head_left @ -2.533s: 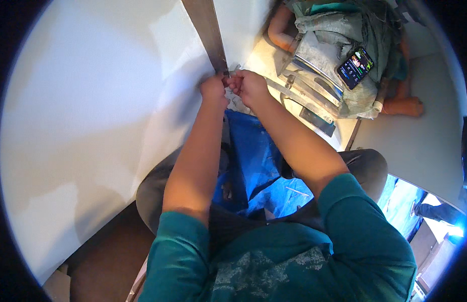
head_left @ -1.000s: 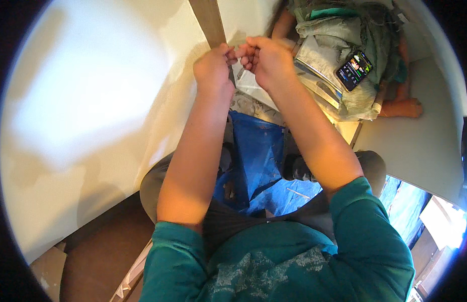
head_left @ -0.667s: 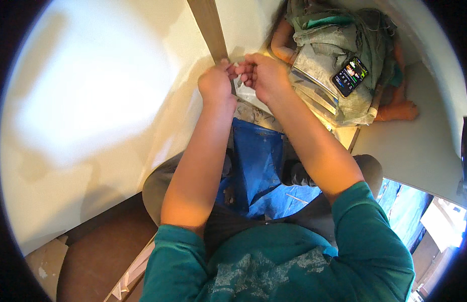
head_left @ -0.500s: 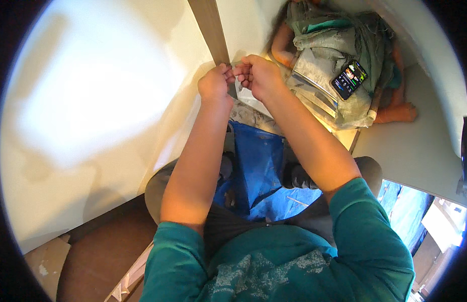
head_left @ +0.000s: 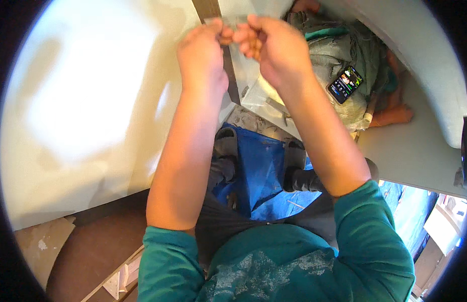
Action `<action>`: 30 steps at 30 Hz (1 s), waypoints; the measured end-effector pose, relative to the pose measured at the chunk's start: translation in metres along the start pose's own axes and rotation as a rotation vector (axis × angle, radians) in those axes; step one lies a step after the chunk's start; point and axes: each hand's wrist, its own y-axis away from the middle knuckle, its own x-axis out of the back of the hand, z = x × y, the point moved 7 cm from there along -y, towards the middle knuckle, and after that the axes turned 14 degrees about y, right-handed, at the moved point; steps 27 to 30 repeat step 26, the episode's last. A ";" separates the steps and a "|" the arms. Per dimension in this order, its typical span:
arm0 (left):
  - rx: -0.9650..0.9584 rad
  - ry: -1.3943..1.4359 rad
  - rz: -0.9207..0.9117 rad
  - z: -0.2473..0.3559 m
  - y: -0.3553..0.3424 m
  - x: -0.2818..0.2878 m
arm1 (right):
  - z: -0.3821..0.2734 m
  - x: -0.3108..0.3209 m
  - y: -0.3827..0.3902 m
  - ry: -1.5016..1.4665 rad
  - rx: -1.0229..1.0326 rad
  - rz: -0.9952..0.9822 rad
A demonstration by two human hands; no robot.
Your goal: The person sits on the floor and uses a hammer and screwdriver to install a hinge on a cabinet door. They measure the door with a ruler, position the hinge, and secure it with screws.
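My left hand (head_left: 202,53) and my right hand (head_left: 273,45) are raised together near the top of the view. Both pinch a small thin grey strip (head_left: 228,21) between fingertips, right in front of a brown vertical bar (head_left: 213,10) that divides a pale wall panel (head_left: 87,100). What the strip is made of is too small to tell. My forearms come up from teal sleeves.
A blue sheet (head_left: 261,171) lies on the floor below my arms. To the right a person sits with a phone (head_left: 345,83) on a grey-green bag (head_left: 339,60). A white board (head_left: 414,151) lies right; cardboard scraps (head_left: 42,246) lie lower left.
Both hands have risen higher along the brown bar, staying together on the small strip. The view has tipped so the seated person sits nearer the upper right.
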 end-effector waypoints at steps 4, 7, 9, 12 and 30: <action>0.126 -0.023 -0.017 -0.044 0.024 0.047 | 0.051 0.011 0.042 -0.034 -0.140 -0.007; 0.220 0.200 0.004 -0.080 0.046 0.053 | 0.076 0.017 0.063 -0.105 -0.195 0.097; 0.270 0.210 -0.046 -0.087 0.060 0.051 | 0.086 0.022 0.066 -0.126 -0.183 0.164; 0.173 0.044 -0.036 -0.082 0.063 0.058 | 0.082 0.038 0.064 -0.086 -0.113 0.247; -1.118 -1.342 -0.051 0.010 -0.001 -0.066 | 0.064 0.144 0.141 0.532 -0.269 0.246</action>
